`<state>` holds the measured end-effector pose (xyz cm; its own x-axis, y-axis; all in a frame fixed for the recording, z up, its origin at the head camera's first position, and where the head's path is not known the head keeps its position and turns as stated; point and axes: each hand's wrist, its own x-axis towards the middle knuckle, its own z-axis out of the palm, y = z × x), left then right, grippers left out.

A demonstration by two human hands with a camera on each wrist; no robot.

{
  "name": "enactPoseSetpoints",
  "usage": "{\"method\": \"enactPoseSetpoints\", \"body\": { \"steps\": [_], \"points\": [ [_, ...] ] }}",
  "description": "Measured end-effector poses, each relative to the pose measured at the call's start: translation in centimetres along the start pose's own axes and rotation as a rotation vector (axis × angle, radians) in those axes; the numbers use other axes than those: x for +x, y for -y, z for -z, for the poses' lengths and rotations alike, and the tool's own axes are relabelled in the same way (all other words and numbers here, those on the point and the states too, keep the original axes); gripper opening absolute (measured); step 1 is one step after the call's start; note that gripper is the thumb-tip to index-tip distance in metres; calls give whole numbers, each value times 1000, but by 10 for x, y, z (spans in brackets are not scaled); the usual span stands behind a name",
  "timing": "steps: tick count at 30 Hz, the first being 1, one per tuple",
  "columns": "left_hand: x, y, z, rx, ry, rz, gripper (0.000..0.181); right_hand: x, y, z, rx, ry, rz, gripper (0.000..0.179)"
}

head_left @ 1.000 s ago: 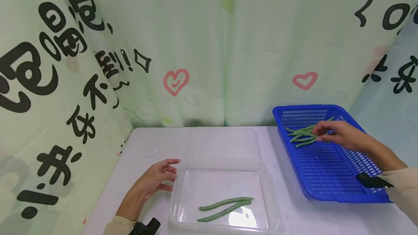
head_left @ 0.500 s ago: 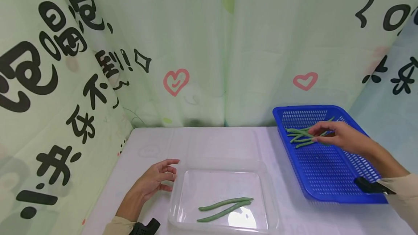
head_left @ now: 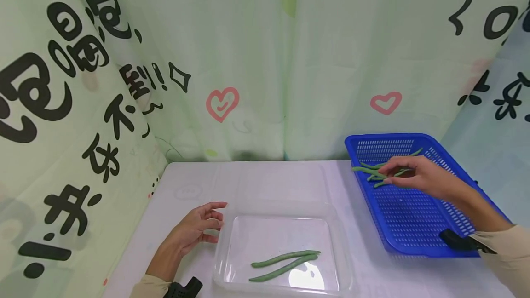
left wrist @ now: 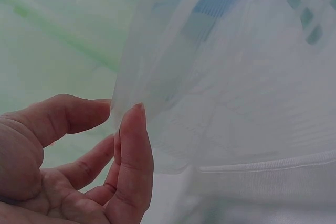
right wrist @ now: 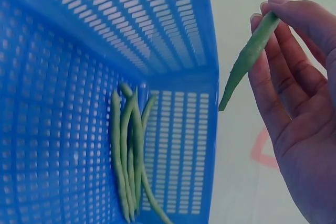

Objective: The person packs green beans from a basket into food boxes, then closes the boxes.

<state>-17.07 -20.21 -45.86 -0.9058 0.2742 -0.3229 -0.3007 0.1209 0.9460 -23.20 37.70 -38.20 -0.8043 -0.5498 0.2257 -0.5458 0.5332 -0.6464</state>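
My left hand (head_left: 198,226) rests its fingertips against the left rim of a clear plastic container (head_left: 285,208), thumb and fingers spread along it. Two green beans (head_left: 285,258) lie side by side on the container's floor. Up at the right, my right hand (head_left: 418,176) pinches a single green bean (right wrist: 254,48) between thumb and fingertips. In the right wrist view this bean hangs beyond the basket's rim, clear of the others. Several more green beans (right wrist: 128,150) lie together inside the blue perforated basket (head_left: 414,229), partly hidden by the right hand in the head view.
The container and basket stand apart on a white-covered table (head_left: 256,178). A pale green curtain (head_left: 256,59) with black writing and pink hearts closes off the back and left. Dark straps with devices sit on both wrists.
The right hand has drawn a bean leftward and up from the pile, its tip now over the basket's left rim. The left hand and container stay put.
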Motion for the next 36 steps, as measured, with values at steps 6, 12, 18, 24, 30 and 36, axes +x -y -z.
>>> {"method": "enactPoseSetpoints", "body": {
  "steps": [6,12,18,24,30,36],
  "points": [
    [0,1,0,1,-4,5,62,4,10,-8,61,0,38,26],
    [0,2,0,2,-12,6,62,8,23,-19,75,17,47,27],
    [1,2,-1,-2,-10,9,62,12,39,-30,86,28,14,25],
    [1,2,-1,2,-12,10,61,17,51,-39,121,71,64,26],
    [0,1,0,-6,-4,10,61,19,60,-51,148,118,91,24],
    [-1,1,-1,-7,8,-2,61,22,69,-64,185,145,138,25]
  ]
}}
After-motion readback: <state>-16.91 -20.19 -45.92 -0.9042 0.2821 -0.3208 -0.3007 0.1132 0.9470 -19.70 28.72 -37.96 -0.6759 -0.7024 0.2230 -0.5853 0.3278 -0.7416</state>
